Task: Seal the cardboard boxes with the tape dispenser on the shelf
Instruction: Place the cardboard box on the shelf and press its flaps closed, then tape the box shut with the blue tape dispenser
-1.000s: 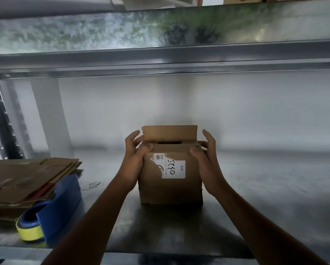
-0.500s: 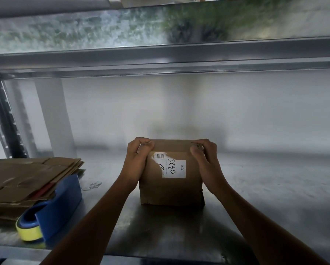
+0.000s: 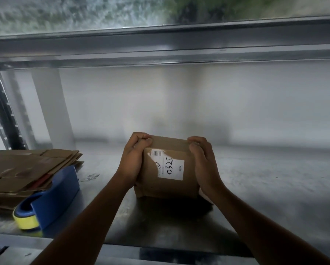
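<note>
Brown cardboard box (image 3: 166, 169) sits on the metal shelf (image 3: 265, 188), a little below the middle of the view, toward 6 o'clock. It has a torn white label (image 3: 171, 167) with numbers on its near side. The left hand (image 3: 131, 161) is at the box's 9 o'clock side and the right hand (image 3: 204, 161) is at its 3 o'clock side. Each grip is clamped on the box: the fingers curl over the top edge and the thumbs press on the front. The top looks folded shut, but I see no tape on it. So I think the step now is holding the flaps down flat. The blue tape dispenser (image 3: 53, 201) with its yellow roll lies at about 8 o'clock from the box, well apart, near the shelf's front edge. It touches a pile of flat cardboard (image 3: 26, 169) at 9 o'clock. Next, I think one hand must hold the flaps down while the other lets go and reaches for the dispenser. If both let go, the flaps may pop up.
</note>
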{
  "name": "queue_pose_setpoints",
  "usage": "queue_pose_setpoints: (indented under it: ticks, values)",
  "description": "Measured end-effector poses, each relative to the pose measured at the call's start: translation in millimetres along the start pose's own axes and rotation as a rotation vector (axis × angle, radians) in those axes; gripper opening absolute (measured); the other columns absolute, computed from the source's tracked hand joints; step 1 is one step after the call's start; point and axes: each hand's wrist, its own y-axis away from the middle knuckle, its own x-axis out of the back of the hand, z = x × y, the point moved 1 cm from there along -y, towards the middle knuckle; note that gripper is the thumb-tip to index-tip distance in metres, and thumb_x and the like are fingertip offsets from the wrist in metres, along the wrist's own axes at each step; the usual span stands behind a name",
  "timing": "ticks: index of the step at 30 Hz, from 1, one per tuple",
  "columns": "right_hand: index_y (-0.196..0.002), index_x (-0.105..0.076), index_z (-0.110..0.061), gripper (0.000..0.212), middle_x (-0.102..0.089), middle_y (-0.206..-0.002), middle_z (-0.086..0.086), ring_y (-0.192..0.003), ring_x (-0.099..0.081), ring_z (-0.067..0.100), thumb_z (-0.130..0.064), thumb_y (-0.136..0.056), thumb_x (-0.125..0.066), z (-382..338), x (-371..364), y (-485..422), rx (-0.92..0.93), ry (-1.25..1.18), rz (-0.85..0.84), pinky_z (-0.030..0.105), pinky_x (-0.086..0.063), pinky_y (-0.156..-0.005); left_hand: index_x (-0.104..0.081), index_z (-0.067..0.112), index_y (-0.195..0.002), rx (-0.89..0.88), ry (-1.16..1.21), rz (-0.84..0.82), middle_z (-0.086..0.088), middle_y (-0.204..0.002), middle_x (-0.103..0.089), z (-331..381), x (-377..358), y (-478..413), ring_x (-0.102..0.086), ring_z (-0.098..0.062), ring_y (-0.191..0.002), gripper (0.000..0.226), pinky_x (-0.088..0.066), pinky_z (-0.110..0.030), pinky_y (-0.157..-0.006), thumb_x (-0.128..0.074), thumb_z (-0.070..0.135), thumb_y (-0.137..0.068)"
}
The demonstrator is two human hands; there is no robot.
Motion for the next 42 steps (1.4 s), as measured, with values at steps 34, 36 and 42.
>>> queue_pose_setpoints:
  ticks: [34,36,42]
  values:
    - [-0.103,-0.062,-0.050,0.022,-0.055,-0.125,-0.009,-0.108,-0.047,-0.019,-0.041,-0.091,-0.046,11.1,17.4,21.8,0.062,0.339,-0.115,-0.005,-0.034,-0.080,-0.069,0.037,-0.117,-0.046,-0.580,0.058,0.037,-0.106,-0.062,2.4,11.4,44.2,-0.052,0.022,-0.103,0.035,-0.035,0.000,-0.083,-0.040,0.053,-0.105]
    - [-0.100,-0.062,-0.048,0.019,-0.056,-0.123,-0.007,-0.107,-0.048,-0.018,-0.041,-0.092,-0.046,14.6,14.2,19.6,0.081,0.360,-0.131,-0.004,-0.034,-0.081,-0.064,0.044,-0.117,-0.093,-0.688,0.076,0.038,-0.109,-0.058,12.6,21.1,52.2,-0.048,0.025,-0.103,0.036,-0.031,0.002,-0.083,-0.033,0.058,-0.105]
    - [-0.112,-0.067,-0.034,0.019,-0.057,-0.124,0.001,-0.106,-0.046,-0.020,-0.026,-0.102,-0.052,22.3,-13.3,12.7,0.148,0.380,-0.225,-0.005,-0.030,-0.083,-0.053,0.031,-0.146,-0.074,-1.329,0.229,-0.003,-0.156,-0.045,50.4,86.5,70.0,-0.035,-0.025,-0.146,0.050,-0.020,-0.043,-0.121,-0.035,0.054,-0.105]
